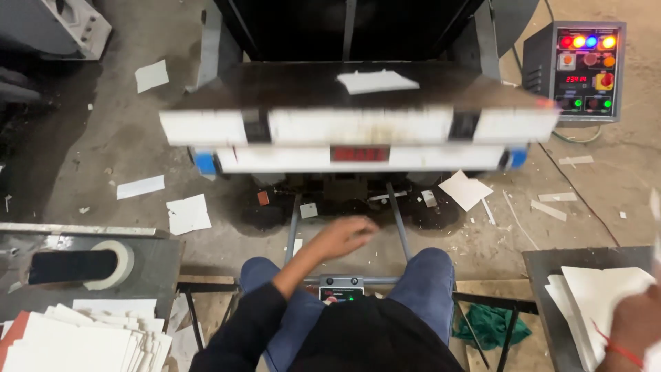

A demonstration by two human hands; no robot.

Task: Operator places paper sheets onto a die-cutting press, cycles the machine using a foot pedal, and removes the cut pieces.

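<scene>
My left hand (pixel 348 236) reaches forward over my knees, blurred by motion, with nothing in it and its fingers loosely apart. It is below the front edge of a press machine (pixel 358 127), whose white bar is blurred too. A white sheet (pixel 377 81) lies on the machine's dark plate (pixel 275 86). My right hand (pixel 633 324), with a red thread on its wrist, is at the lower right edge and grips a white sheet on top of a pile of white sheets (pixel 592 289) on a grey side table (pixel 544 265).
A control box (pixel 585 69) with coloured lights stands at the back right. On the left table lie a tape roll (pixel 117 265) and a stack of white cards (pixel 82 337). Paper scraps (pixel 187 213) litter the floor. A green cloth (pixel 492 325) hangs under the right table.
</scene>
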